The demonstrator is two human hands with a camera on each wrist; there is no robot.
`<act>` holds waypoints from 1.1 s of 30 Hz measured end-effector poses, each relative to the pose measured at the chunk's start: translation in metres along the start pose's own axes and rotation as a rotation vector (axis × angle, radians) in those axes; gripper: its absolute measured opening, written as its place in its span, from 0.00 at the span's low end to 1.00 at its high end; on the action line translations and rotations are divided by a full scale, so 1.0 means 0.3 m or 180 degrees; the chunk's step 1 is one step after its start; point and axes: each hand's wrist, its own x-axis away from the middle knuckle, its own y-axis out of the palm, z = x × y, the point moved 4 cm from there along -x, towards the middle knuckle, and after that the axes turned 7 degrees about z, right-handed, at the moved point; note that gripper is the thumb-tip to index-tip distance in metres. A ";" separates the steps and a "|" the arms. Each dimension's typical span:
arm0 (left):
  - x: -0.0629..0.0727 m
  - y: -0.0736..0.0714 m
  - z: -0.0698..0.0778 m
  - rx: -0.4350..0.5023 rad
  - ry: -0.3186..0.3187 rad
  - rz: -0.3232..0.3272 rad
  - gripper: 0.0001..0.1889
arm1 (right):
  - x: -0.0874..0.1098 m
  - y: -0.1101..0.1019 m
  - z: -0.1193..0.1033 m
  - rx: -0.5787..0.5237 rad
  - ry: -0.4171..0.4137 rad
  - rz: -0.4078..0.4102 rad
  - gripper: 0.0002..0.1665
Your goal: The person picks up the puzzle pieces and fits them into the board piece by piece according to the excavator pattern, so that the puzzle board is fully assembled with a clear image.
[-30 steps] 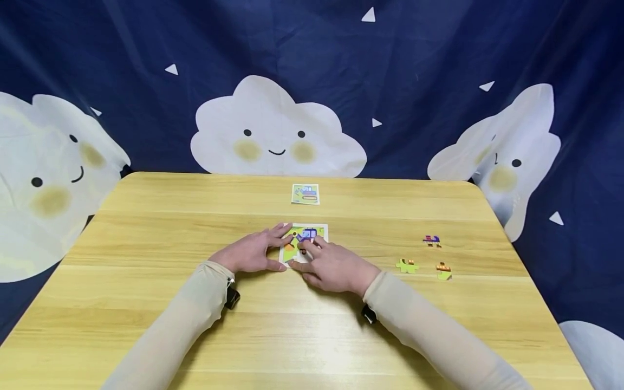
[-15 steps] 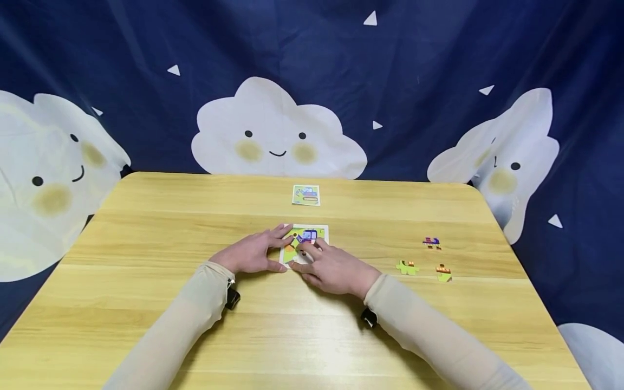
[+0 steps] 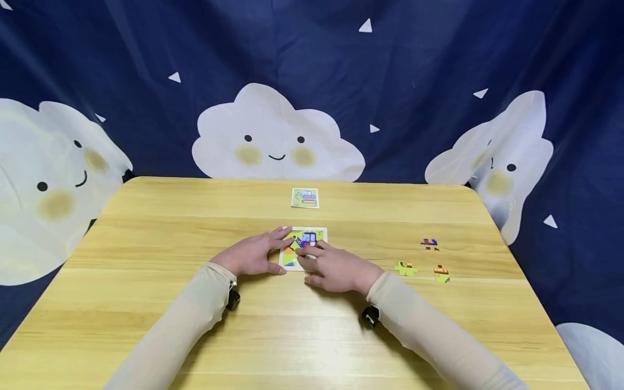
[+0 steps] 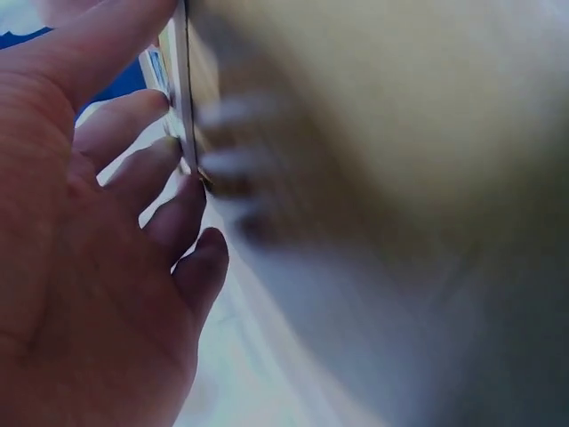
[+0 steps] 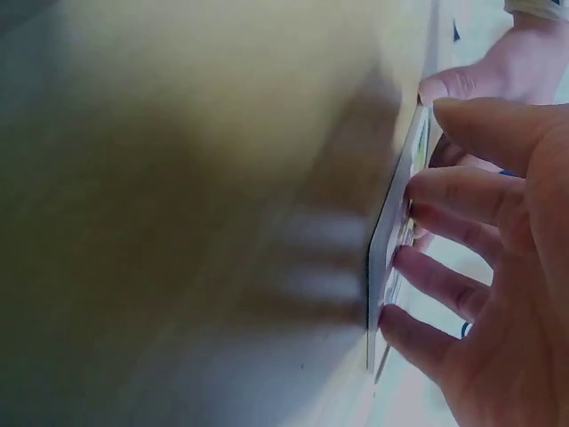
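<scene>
A small jigsaw puzzle tray (image 3: 320, 230) with a white border lies mid-table, its picture a blue-cabbed digger on green, partly hidden under the fingers. At its left side my left hand (image 3: 251, 253) rests with thumb near the lower left corner and fingers spread toward the upper left corner. In the left wrist view the left fingertips (image 4: 160, 165) touch the tray's edge. From the right, my right hand (image 3: 341, 268) reaches over the tray, fingertips resting on its face. The right wrist view shows those fingers (image 5: 440, 280) lightly bent along the tray, gripping nothing visible.
Three loose puzzle pieces lie to the right: a purple and red one (image 3: 429, 244), a green one (image 3: 405, 269) and an orange and green one (image 3: 441, 274). Behind the tray sits a small digger picture card (image 3: 305, 198). A dark blue cloud-print curtain (image 3: 400, 65) hangs beyond the table.
My right hand's fingers have drawn back from the tray's lower left corner, where a blue and green part now shows. The left hand stays in place.
</scene>
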 end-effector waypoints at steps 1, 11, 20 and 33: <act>0.000 0.002 0.002 -0.0050 0.0000 -0.0013 0.41 | 0.002 -0.001 0.004 -0.0067 0.0033 0.0025 0.31; -0.005 0.001 0.013 -0.0160 -0.0064 -0.0083 0.41 | 0.065 -0.050 0.048 -0.0580 0.0364 0.0390 0.24; 0.000 -0.001 0.006 -0.0054 -0.0018 -0.0042 0.35 | 0.250 -0.159 0.201 -0.0746 0.1267 0.0953 0.16; 0.001 0.006 -0.004 0.0027 0.0046 -0.0005 0.35 | 0.529 -0.140 0.302 -0.0368 0.1656 0.0674 0.21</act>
